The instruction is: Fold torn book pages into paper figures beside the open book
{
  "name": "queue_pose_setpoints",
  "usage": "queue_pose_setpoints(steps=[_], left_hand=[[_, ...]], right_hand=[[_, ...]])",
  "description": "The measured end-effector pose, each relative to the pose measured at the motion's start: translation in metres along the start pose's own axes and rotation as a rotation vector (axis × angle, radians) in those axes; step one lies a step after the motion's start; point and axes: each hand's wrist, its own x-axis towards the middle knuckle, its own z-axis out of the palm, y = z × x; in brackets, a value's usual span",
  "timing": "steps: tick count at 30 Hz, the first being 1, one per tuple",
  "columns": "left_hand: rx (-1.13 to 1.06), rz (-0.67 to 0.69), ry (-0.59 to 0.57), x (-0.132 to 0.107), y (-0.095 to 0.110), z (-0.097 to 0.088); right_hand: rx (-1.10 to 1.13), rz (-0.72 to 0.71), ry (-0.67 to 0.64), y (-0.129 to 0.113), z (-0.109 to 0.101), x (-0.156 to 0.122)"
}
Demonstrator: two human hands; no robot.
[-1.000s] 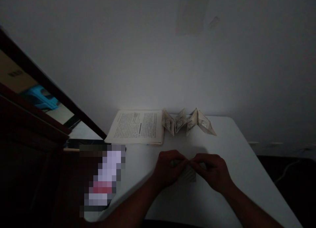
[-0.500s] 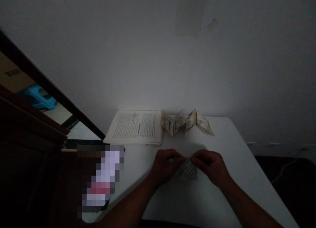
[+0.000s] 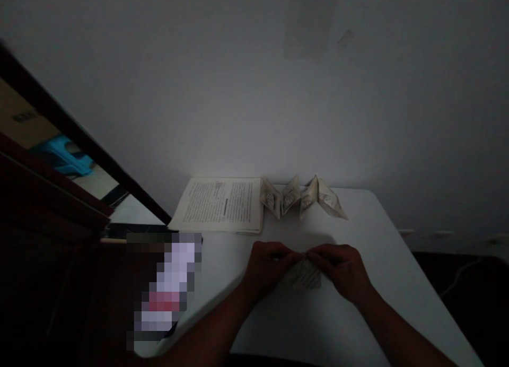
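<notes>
A small folded piece of printed paper (image 3: 307, 274) is pinched between both hands, low over the white table. My left hand (image 3: 267, 265) is closed on its upper left edge, thumb and fingertips together. From the other side my right hand (image 3: 340, 266) grips the top of the same paper, its fingertips almost meeting the left ones. Lines of print run slanted across the visible face; the upper edge is partly covered by the fingers. Beyond the hands, several folded paper boats (image 3: 290, 196) stand in a row on the table.
An open book (image 3: 218, 203) or stack of printed pages lies at the back left, beside the paper boats. A blurred-out phone-like object (image 3: 169, 282) rests at the table's left edge. The white table (image 3: 382, 239) meets the wall (image 3: 238, 91). Left stands a dark-framed mirror (image 3: 85, 149).
My fingertips have drawn slightly closer together at the top of the folded paper. The rest of the scene shifts only slightly with the camera.
</notes>
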Motion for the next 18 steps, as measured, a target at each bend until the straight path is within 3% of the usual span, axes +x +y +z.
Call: queue_pose_setpoints(steps=[6, 10, 13, 18], left_hand=[[0.000, 0.040, -0.012, 0.000, -0.001, 0.000], [-0.089, -0.097, -0.030, 0.002, -0.005, 0.001], [-0.130, -0.163, -0.098, 0.003, -0.007, 0.002], [-0.108, -0.112, -0.121, 0.002, -0.005, 0.001]], right_hand=[[-0.031, -0.037, 0.016, -0.006, 0.000, 0.001], [0.016, -0.025, 0.013, -0.005, -0.002, 0.001], [0.055, 0.025, 0.086, 0.000, -0.005, 0.001], [0.121, 0.112, 0.138, 0.006, -0.005, 0.003]])
